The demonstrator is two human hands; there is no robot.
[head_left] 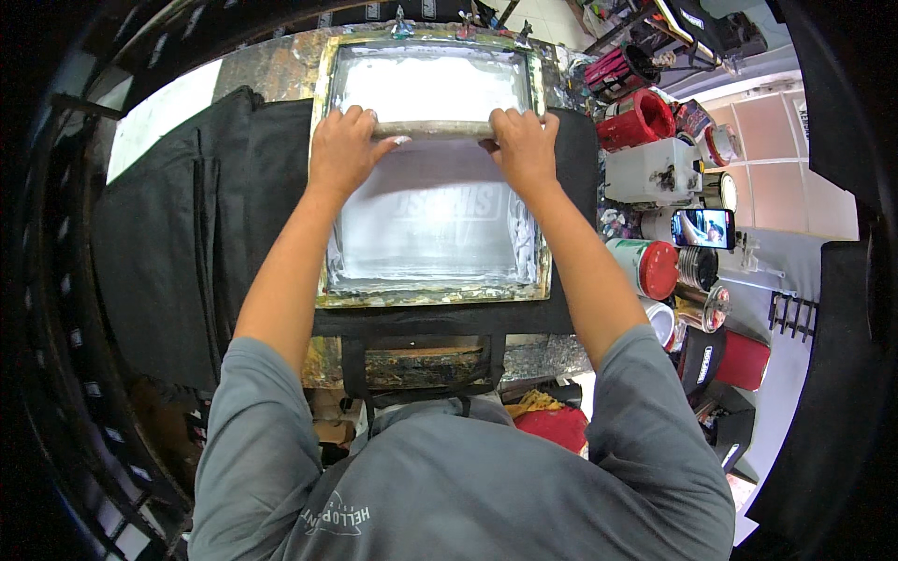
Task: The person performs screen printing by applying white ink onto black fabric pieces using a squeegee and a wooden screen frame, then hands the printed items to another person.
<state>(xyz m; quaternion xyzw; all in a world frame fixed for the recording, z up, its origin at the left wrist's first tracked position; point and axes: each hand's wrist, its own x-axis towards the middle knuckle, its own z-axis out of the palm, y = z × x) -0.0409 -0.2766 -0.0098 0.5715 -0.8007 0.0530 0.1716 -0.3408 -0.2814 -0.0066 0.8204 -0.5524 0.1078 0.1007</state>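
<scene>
A screen-printing frame [432, 294] lies flat in front of me, its rim crusted with dried ink. Across the upper part of its mesh [412, 243] sits a long squeegee [434, 129]. My left hand [344, 154] grips the squeegee's left end and my right hand [526, 150] its right end, fingers over the top. White ink [430, 82] pools on the far side of the squeegee. The mesh on the near side carries a thin white film, with pale lettering showing through. Under the frame lies a black fabric tote bag [430, 323], its handle loop hanging toward me.
More black bags [150, 234] lie to the left. Clamps [402, 25] stand at the frame's far edge. On the right are a red bucket [645, 117], a translucent jug [650, 173], a lit phone [703, 228] and a red-lidded can [658, 270].
</scene>
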